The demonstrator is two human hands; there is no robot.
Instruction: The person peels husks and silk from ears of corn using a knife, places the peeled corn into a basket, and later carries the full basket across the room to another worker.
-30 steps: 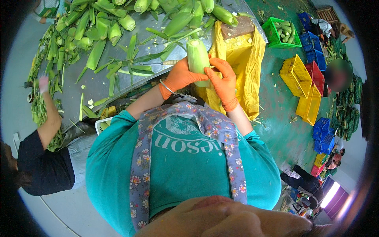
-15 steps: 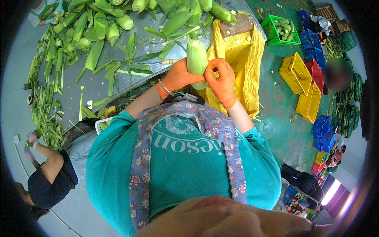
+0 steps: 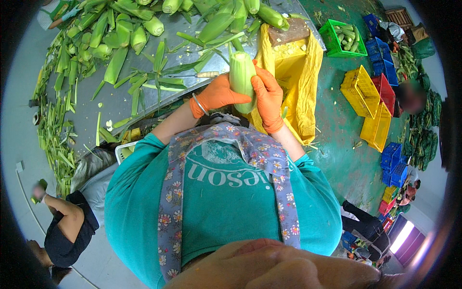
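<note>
Corn is sitting between both gloved hands, in front of the chest, near the table edge and beside the yellow sack; blunt pale end is pointing away from the body; left hand is wrapping the left side, thumb lying across the front; right hand is pressing the right side, fingertips partly hidden, so cannot tell if they are pinching husk; corn is looking fairly light, firm at the core, with smooth husk likely giving a little and maybe slipping under gloves; kernels are probably bruising if squeezed hard; thick middle is offering the best hold, blunt end the stiffest.
</note>
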